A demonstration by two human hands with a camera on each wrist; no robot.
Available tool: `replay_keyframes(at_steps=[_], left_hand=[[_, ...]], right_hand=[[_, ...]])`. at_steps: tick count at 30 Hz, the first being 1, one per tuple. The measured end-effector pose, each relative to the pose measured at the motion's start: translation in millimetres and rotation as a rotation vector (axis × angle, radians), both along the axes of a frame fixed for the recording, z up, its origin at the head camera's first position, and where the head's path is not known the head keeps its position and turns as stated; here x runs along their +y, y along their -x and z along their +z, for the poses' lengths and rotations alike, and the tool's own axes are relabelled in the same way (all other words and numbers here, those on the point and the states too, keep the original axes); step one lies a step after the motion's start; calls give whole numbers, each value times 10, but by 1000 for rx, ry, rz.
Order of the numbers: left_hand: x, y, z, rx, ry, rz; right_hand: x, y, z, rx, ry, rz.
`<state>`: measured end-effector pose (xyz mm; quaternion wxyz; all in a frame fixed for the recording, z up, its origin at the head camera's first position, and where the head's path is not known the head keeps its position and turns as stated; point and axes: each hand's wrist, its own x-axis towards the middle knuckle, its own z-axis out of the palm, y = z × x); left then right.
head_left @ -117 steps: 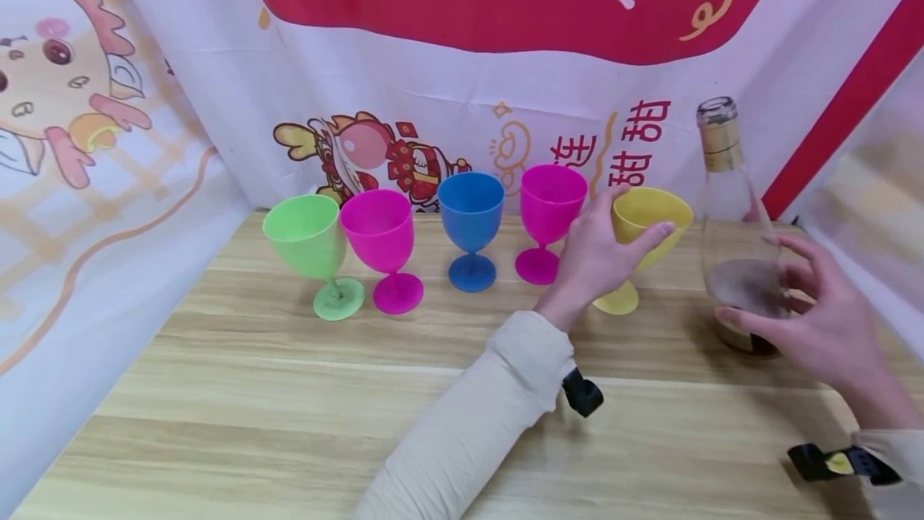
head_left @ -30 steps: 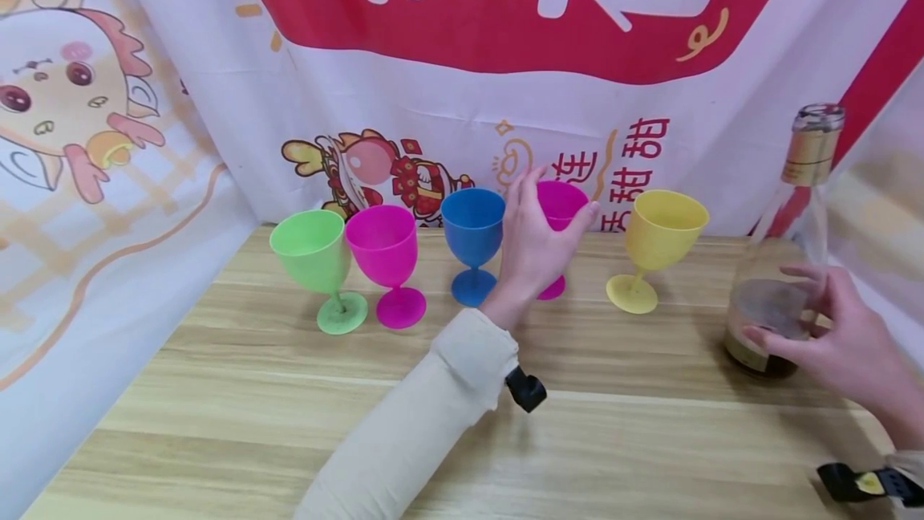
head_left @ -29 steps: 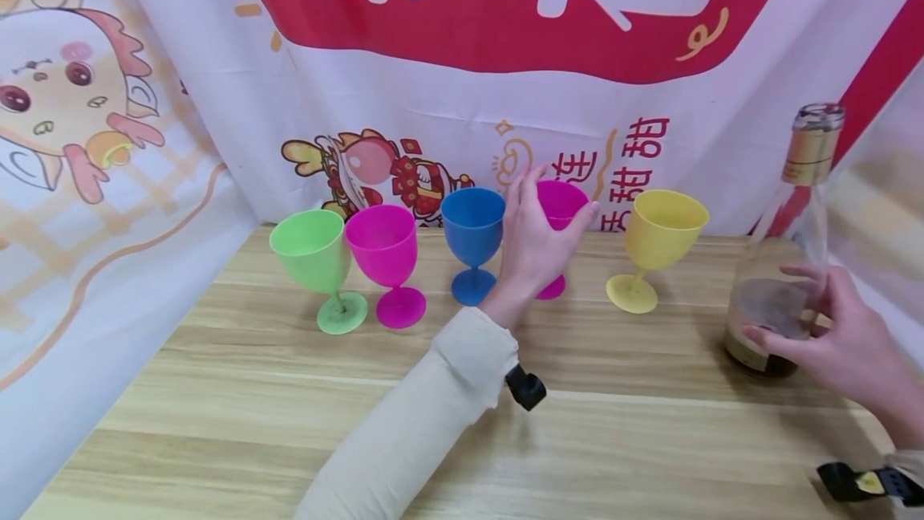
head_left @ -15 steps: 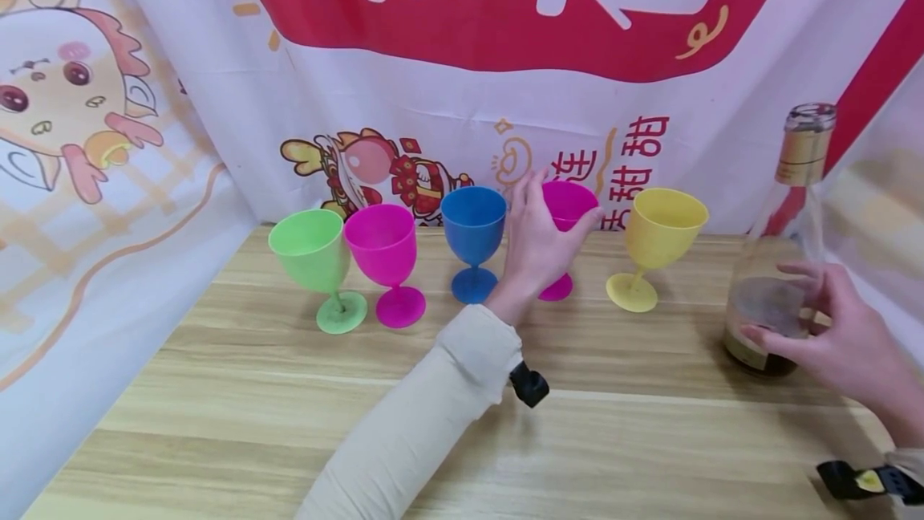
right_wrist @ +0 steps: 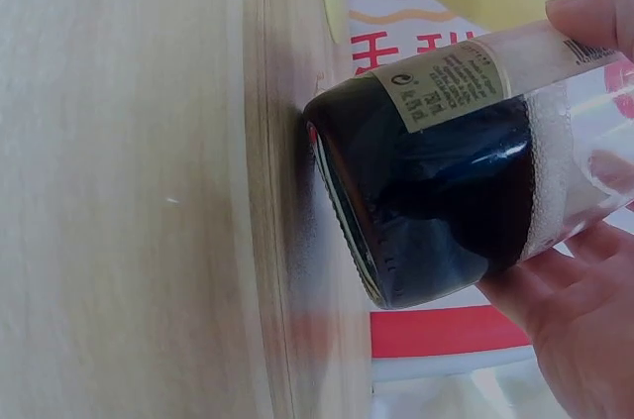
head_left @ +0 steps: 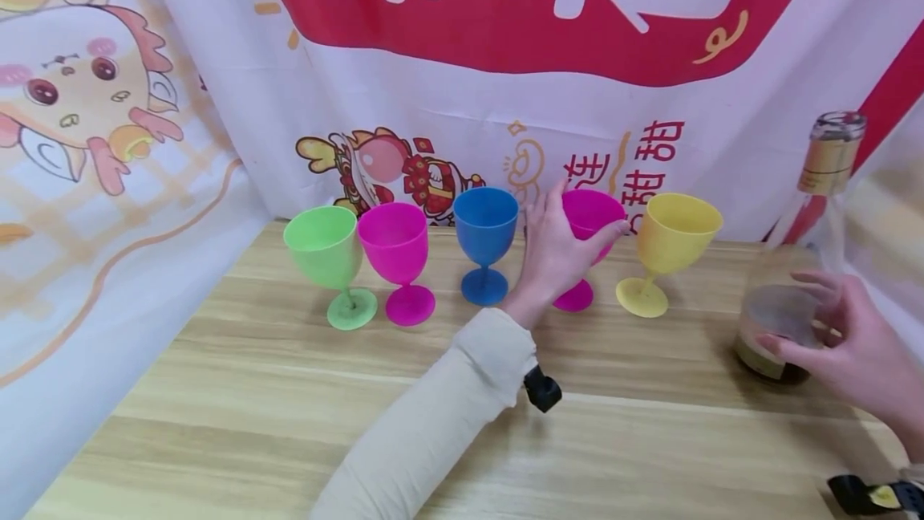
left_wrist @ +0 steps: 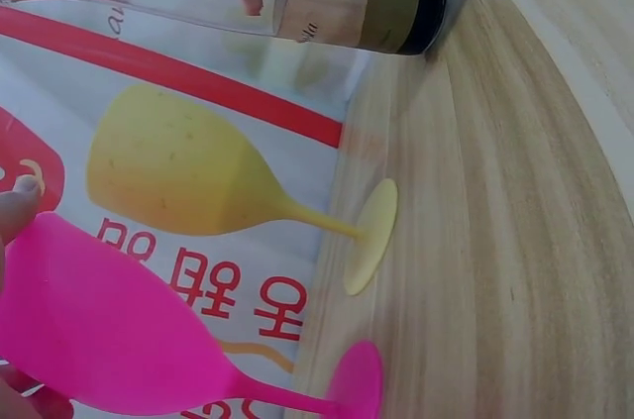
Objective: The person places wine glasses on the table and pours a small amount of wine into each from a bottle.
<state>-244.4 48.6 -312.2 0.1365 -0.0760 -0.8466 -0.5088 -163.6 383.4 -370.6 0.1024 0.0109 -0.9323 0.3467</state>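
Note:
Near the back of the table, my left hand (head_left: 556,251) holds a magenta plastic goblet (head_left: 593,211) by its bowl, thumb on the right side and fingers on the left. The goblet stands on its foot, partly hidden by the hand. To its right is a yellow goblet (head_left: 678,231), upright and untouched. Further right, my right hand (head_left: 859,347) grips the lower body of a clear glass wine bottle (head_left: 794,287), fingers behind and thumb in front. Dark liquid fills its bottom part, seen in the right wrist view under the label (right_wrist: 446,82).
Left of my left hand stand a blue goblet (head_left: 485,227), a second magenta goblet (head_left: 395,243) and a green goblet (head_left: 325,247), the last two close together. A printed cloth (head_left: 462,95) hangs right behind the row. The wooden tabletop (head_left: 253,424) extends in front.
My left hand has gone from the yellow goblet to the magenta one, which has shifted slightly right, closer to the yellow. The bottle's neck has swung right; my right hand still holds it.

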Motion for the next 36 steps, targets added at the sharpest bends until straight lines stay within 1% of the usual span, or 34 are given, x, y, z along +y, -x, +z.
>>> replay_keyframes(at_steps=[4, 8, 16, 21, 28, 31, 36], left_hand=[[13, 2, -17, 11, -19, -9], [4, -26, -19, 13, -39, 8], [-36, -99, -10, -6, -51, 7], [-71, -132, -12, -13, -48, -1], [-167, -167, -40, 0, -47, -25], [-200, -183, -42, -10, -40, -42], [-226, -187, -36, -37, -30, -82]], right_hand=[[19, 1, -3, 6, 6, 22], [46, 15, -9, 14, 15, 47], [62, -1, 10, 26, 8, 25], [30, -6, 11, 74, -21, -2], [-6, 8, -32, 143, 54, -10], [-39, 6, -41, 170, 27, -32], [-79, -3, -40, 224, -6, -40]])
